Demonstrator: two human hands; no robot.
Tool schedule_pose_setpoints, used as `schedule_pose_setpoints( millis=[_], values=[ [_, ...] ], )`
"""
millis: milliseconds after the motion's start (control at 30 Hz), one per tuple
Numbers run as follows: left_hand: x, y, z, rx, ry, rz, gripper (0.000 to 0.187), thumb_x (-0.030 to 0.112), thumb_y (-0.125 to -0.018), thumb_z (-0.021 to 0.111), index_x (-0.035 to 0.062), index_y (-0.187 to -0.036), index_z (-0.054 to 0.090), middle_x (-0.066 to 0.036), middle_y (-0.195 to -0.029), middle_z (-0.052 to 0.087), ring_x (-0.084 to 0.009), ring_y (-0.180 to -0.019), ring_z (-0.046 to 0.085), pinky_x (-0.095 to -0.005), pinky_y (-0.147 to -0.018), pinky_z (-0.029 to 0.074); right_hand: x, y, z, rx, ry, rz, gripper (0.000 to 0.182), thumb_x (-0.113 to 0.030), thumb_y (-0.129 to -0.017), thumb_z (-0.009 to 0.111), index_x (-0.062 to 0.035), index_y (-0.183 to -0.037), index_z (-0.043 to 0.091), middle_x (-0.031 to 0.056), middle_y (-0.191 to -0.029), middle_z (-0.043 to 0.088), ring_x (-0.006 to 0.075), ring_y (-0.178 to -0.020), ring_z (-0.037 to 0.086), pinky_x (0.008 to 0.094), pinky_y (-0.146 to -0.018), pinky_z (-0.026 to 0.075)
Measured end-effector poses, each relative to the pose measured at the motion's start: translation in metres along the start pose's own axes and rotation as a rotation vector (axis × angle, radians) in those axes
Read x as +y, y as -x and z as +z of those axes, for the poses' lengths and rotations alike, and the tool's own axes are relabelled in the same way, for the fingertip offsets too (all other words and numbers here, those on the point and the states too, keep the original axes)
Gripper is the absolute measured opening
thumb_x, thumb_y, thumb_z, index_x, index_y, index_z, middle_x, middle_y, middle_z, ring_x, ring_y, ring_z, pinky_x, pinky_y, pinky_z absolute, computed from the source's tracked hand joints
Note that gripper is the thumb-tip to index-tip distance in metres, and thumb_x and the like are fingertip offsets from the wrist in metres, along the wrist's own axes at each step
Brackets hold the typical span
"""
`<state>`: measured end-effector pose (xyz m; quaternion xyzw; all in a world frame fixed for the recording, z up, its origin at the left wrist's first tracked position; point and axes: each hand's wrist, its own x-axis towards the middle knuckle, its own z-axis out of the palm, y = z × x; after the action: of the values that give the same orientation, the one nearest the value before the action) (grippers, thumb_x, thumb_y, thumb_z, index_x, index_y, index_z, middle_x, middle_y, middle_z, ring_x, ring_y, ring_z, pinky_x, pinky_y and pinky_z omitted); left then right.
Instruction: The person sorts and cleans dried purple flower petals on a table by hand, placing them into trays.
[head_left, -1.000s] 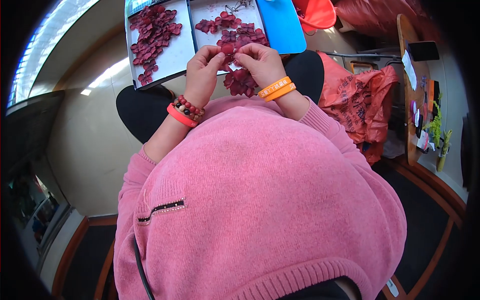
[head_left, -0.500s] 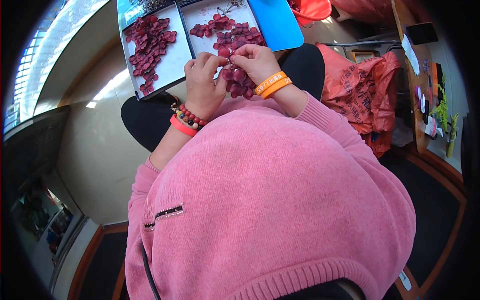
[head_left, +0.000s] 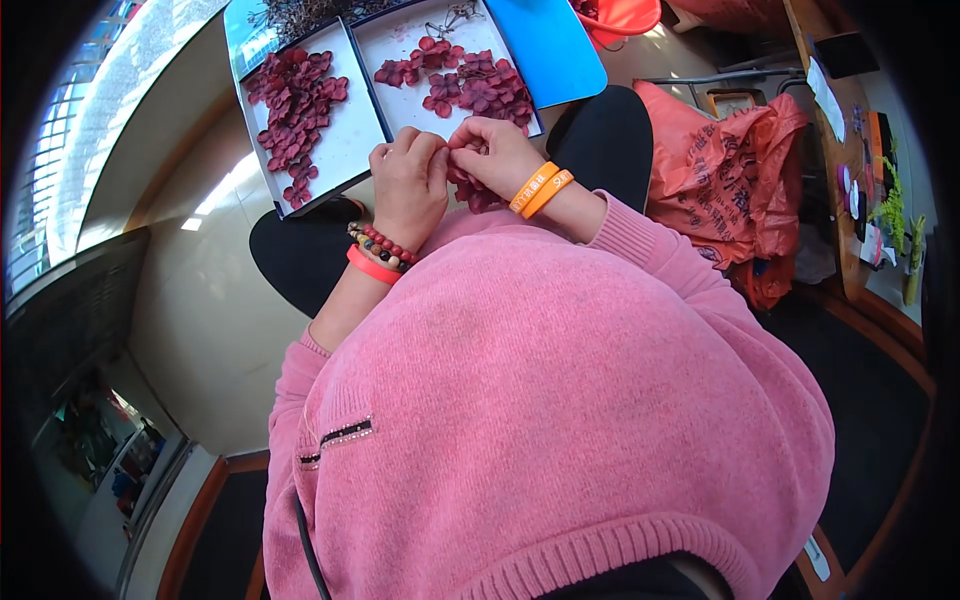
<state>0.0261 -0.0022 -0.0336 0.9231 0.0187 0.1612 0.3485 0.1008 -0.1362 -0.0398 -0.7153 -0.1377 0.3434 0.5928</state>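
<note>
Dark red flowers (head_left: 474, 194) hang beneath my two hands, partly hidden by the fingers. My left hand (head_left: 411, 182) is closed, its thumb and index fingertip pressed together beside the other hand; what it pinches is too small to make out. My right hand (head_left: 492, 160) is closed on the flower cluster, with its fingertips touching the left ones. Just beyond the hands lies a white tray with a dark divider (head_left: 368, 98). Its left compartment holds a long heap of dark red petals (head_left: 300, 115), and its right one holds more petals (head_left: 492, 92).
A blue board (head_left: 560, 50) lies under the tray's right side. Dry brown stems (head_left: 300, 12) are at the tray's far edge. On the right are a red basin (head_left: 625, 18), a red plastic bag (head_left: 725, 180) and a wooden shelf edge (head_left: 845, 200). Dark-clad knees flank the tray.
Both hands have drawn together at the fingertips and moved slightly lower. The flower cluster is now more hidden behind the right hand. The view has shifted a little.
</note>
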Motion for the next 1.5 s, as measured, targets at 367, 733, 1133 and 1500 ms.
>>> schedule_pose_setpoints(
  millis=[367,733,1133,1500],
  values=[
    [-0.016,-0.022,0.015,-0.268,0.348,-0.215,0.005,0.008,-0.080,0.057,0.0040,-0.083,0.058,-0.011,-0.084,0.057,-0.0292,-0.074,0.057,-0.0385,-0.070,0.044,0.018,-0.003,-0.021,0.140,0.239,-0.111,0.010,-0.009,-0.080,0.061,0.0009,-0.080,0.061,0.0076,-0.079,0.058,0.0116,-0.065,0.058,0.0248,-0.059,0.047],
    [-0.082,-0.073,0.085,-0.224,-0.337,-0.505,0.034,0.019,-0.078,0.061,0.0007,-0.104,0.049,-0.022,-0.107,0.051,-0.0395,-0.089,0.059,-0.0445,-0.076,0.048,0.022,-0.003,-0.030,0.257,0.270,-0.056,0.011,-0.010,-0.069,0.065,-0.0019,-0.065,0.058,0.0123,-0.088,0.052,0.0243,-0.077,0.056,0.0326,-0.072,0.047],
    [-0.082,-0.063,0.081,-0.074,-0.204,-0.446,0.022,0.013,-0.079,0.057,0.0003,-0.096,0.051,-0.022,-0.101,0.055,-0.0395,-0.087,0.058,-0.0433,-0.077,0.047,0.038,-0.009,-0.023,0.128,0.187,0.008,0.013,-0.010,-0.069,0.063,-0.0001,-0.065,0.056,0.0143,-0.085,0.055,0.0253,-0.072,0.058,0.0349,-0.067,0.049],
    [-0.089,-0.065,0.087,-0.082,0.220,-0.674,0.015,0.010,-0.079,0.062,0.0000,-0.087,0.055,-0.012,-0.083,0.060,-0.0252,-0.073,0.062,-0.0330,-0.065,0.050,0.021,0.005,-0.033,0.153,0.168,0.062,0.015,-0.010,-0.068,0.065,0.0022,-0.064,0.057,0.0128,-0.082,0.058,0.0203,-0.066,0.061,0.0319,-0.064,0.050]
  ],
)
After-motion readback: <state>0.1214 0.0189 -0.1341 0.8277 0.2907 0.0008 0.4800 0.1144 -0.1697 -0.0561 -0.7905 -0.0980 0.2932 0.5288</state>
